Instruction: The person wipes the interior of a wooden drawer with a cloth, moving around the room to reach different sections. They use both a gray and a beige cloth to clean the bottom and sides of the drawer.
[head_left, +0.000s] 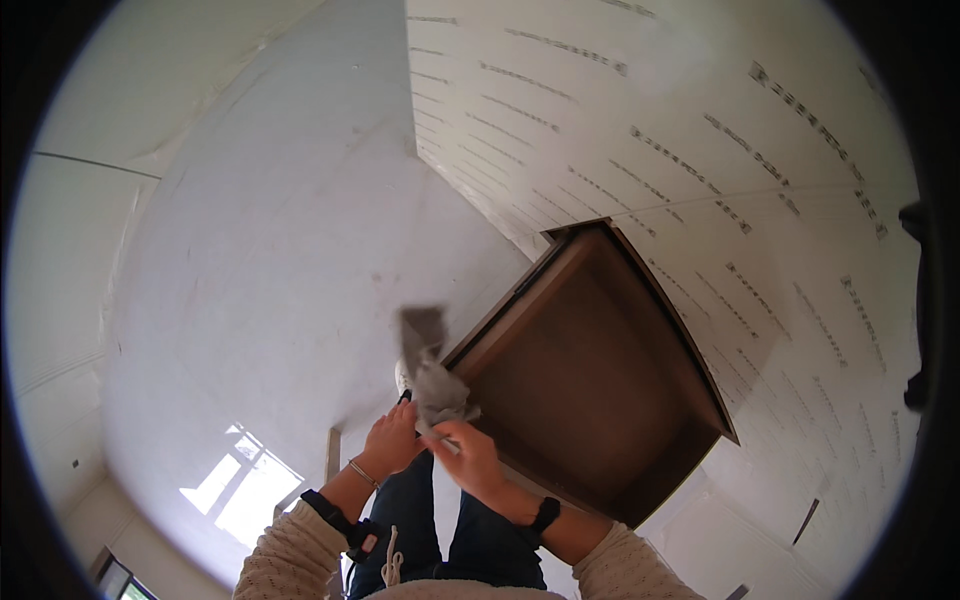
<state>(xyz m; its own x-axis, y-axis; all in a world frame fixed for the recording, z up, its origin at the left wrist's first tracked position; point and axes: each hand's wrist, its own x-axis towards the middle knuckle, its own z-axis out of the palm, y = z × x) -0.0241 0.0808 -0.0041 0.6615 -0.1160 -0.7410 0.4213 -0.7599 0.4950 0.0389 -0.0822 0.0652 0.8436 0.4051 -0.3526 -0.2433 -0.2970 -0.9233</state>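
Observation:
A crumpled grey cloth is in front of me, its far end a motion-blurred flap. My right hand grips its near edge between thumb and fingers. Close on the other side, my left hand also holds the near edge, with its fingers close together. Part of its grip is hidden by the cloth. Just to the right of the cloth stands a brown open box-like cabinet or drawer, its bare inside facing up toward me.
A smooth pale floor reflects a window at lower left. White sheeting or board with rows of printed writing covers the right side behind the brown box. A narrow wooden piece stands left of my legs. A window shows at the lower left.

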